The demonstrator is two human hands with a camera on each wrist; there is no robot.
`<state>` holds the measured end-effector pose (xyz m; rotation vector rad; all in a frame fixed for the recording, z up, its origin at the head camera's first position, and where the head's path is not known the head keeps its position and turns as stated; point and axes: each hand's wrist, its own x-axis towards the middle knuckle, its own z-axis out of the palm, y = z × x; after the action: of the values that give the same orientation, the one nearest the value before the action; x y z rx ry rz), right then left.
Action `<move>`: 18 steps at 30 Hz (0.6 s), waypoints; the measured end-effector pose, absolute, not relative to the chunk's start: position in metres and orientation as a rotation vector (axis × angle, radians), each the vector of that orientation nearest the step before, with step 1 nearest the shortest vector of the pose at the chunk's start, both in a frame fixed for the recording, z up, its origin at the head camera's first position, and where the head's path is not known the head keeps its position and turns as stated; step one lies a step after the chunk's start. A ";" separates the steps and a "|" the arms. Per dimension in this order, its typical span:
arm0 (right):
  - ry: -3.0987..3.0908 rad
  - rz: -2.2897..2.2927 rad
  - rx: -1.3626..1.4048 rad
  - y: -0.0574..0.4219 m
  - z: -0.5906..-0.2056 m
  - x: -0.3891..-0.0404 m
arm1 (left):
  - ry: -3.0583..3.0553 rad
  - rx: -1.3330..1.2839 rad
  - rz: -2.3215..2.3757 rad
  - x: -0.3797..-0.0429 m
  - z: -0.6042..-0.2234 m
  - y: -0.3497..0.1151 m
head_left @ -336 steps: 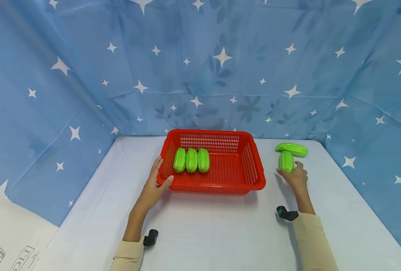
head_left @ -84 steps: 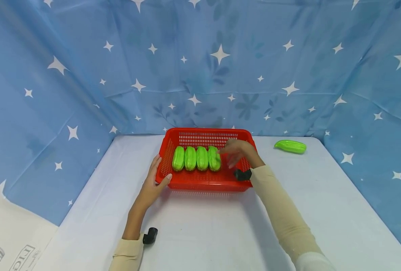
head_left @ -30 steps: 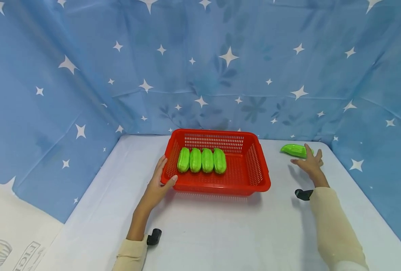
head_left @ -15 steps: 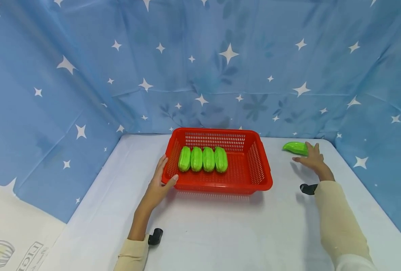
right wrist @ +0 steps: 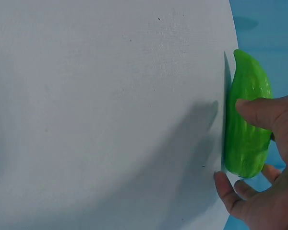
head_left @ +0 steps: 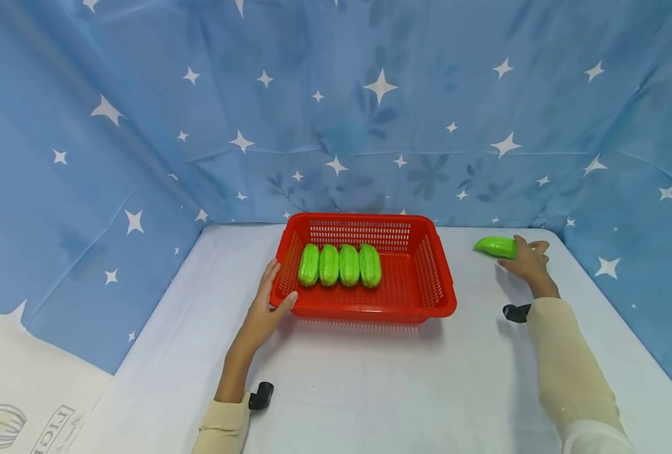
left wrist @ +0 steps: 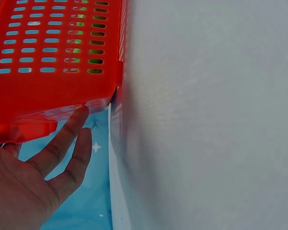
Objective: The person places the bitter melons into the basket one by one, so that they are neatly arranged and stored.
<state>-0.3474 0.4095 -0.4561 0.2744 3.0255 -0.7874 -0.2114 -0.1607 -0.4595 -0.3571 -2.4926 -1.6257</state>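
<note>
A red plastic basket [head_left: 415,277] with slotted walls stands on the table. Inside, several bright green, ridged toy vegetables [head_left: 329,265] lie side by side in a row toward the left; their exact kind is unclear. My left hand [head_left: 262,318] rests at the basket's front left corner, thumb by the front rim, extended fingers along the left side. The left wrist view shows fingertips touching the red wall. At the far right, my right hand [head_left: 529,260] pinches another green ridged vegetable [right wrist: 248,139] lying on the table. Its thumb lies across the vegetable; some fingers are spread near the blunt end.
The white-covered table [head_left: 359,384] ends just behind the basket and the single vegetable. A blue star-patterned curtain [head_left: 336,113] rises behind and at both sides. A black device [head_left: 261,396] sits at each wrist.
About eleven seconds ago two vegetables lay at the right; one now sits in the basket's row. The right hand returned from the basket and its thumb and fingers closed on the other. Left hand stays.
</note>
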 end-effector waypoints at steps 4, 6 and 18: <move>3.055 -0.812 0.313 0.410 -0.458 -0.345 | -2.499 -0.341 -1.628 -0.212 -0.460 -0.161; 3.072 -0.842 0.326 0.410 -0.460 -0.344 | -2.502 -0.335 -1.627 -0.212 -0.460 -0.161; 3.134 -0.860 0.318 0.405 -0.466 -0.337 | -2.494 -0.371 -1.663 -0.199 -0.437 -0.155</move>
<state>-0.3370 0.4053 -0.4659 0.3184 3.1345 -0.8596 -0.1986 -0.1552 -0.4372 -0.3710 -2.4940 -1.6634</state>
